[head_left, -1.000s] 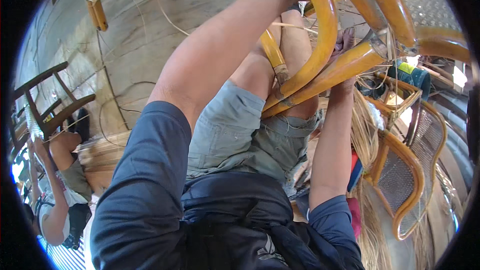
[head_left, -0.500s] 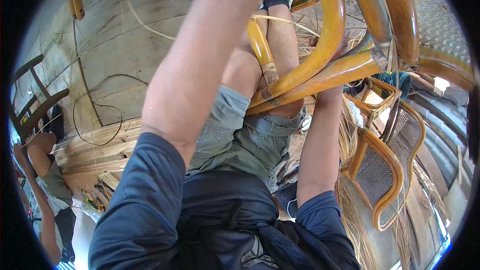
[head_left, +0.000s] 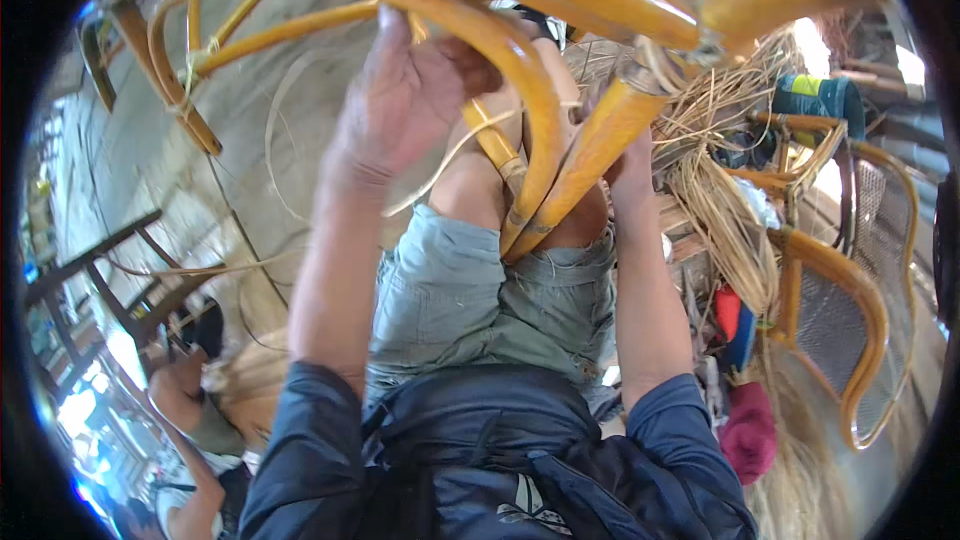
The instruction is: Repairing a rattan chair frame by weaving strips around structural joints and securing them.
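A glossy orange-brown rattan chair frame (head_left: 590, 165) rests with its joined pole ends between my thighs, its long curved poles spanning the top of the view. My left hand (head_left: 400, 105) is at the left of the curved pole, palm showing and thumb stretched up; its fingertips reach toward the pole and are blurred. A thin pale cane strip (head_left: 445, 165) loops below that hand and passes across the short upright pole. Around the lower straight pole is my right hand (head_left: 628, 162), mostly hidden behind it, with some fingers visible between the two poles.
Bundles of loose cane strips (head_left: 725, 225) lie at the right, beside chair parts with woven panels (head_left: 840, 305). A teal bucket (head_left: 815, 105) stands behind them. At the left are a dark wooden frame (head_left: 110, 275) and another person (head_left: 195, 430). A maroon cloth (head_left: 748, 430) lies low right.
My left hand has come back from beyond the upper edge to beside the curved pole. The chair frame has swung, its long poles now stretching across to the left. The view has shifted.
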### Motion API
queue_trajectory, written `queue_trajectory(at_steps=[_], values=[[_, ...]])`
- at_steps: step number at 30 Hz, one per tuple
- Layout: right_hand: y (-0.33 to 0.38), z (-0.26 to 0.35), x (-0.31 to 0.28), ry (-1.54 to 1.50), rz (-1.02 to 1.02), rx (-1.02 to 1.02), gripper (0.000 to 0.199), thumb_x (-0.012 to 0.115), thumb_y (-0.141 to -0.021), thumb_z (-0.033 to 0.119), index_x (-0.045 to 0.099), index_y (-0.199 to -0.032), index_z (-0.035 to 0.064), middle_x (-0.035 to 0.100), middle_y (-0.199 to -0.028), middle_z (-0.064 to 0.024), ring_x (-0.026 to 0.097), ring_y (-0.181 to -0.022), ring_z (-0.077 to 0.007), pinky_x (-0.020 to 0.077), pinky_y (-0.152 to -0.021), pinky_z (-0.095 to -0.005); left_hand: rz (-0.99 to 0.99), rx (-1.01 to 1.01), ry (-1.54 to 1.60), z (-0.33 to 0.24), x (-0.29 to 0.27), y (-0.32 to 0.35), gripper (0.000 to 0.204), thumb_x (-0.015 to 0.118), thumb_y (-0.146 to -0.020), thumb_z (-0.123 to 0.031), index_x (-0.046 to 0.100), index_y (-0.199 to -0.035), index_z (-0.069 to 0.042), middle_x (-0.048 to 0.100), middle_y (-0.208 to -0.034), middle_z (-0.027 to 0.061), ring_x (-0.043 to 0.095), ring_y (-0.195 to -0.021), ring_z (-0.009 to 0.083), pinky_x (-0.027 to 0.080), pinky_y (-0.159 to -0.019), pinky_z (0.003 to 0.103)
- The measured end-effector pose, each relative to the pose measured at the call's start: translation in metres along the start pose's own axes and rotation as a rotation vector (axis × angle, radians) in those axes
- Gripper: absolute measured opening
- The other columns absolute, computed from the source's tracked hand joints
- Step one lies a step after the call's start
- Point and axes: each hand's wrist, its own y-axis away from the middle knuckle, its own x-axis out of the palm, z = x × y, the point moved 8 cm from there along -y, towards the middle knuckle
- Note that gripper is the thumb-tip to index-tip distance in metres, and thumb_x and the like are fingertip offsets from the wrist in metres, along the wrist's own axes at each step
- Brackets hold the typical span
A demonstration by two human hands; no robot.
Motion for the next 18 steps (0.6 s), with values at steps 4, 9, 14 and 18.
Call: queue_trajectory(at_steps=[4, 9, 14, 18], values=[[0.016, -0.023, 0.005, -0.507, 0.1, 0.108, 0.031, 0.048, -0.096, 0.02, 0.055, -0.117, -0.0009, 0.059, -0.112, -0.0054, 0.055, -0.104, -0.016, 0.0418, -0.093, -0.0288, -0.084, -0.016, 0.403, 0.023, 0.033, -0.021, 0.076, 0.027, -0.088, -0.064, 0.05, -0.127, -0.003, 0.052, -0.126, 0.0133, 0.047, -0.115, 0.035, 0.034, -0.099, 0.045], [0.022, -0.017, 0.009, -0.436, -0.037, 0.081, 0.033, 0.045, -0.097, 0.021, 0.052, -0.119, -0.0022, 0.06, -0.109, -0.006, 0.058, -0.098, -0.0125, 0.0465, -0.084, -0.0263, 0.194, -0.099, 0.47, 0.038, 0.042, -0.043, 0.065, 0.037, -0.087, -0.06, 0.055, -0.12, -0.007, 0.054, -0.122, 0.0116, 0.048, -0.11, 0.0311, 0.037, -0.093, 0.045], [0.023, -0.027, 0.012, -0.465, 0.004, 0.147, 0.028, 0.045, -0.098, 0.024, 0.059, -0.104, 0.0013, 0.059, -0.087, 0.0001, 0.053, -0.077, -0.0061, 0.0431, -0.069, -0.0182, -0.015, 0.002, 0.225, 0.026, 0.013, -0.043, 0.034, 0.059, -0.083, -0.037, 0.059, -0.104, -0.01, 0.062, -0.104, 0.0043, 0.056, -0.094, 0.0169, 0.046, -0.085, 0.031], [0.026, -0.035, -0.001, -0.445, 0.014, 0.186, 0.027, 0.045, -0.098, 0.026, 0.059, -0.095, 0.0027, 0.054, -0.075, 0.0029, 0.048, -0.068, -0.004, 0.0388, -0.062, -0.0165, -0.076, 0.01, 0.408, 0.024, 0.0, -0.058, 0.046, 0.054, -0.086, -0.043, 0.055, -0.116, -0.009, 0.061, -0.112, 0.007, 0.057, -0.099, 0.0254, 0.047, -0.086, 0.039]])
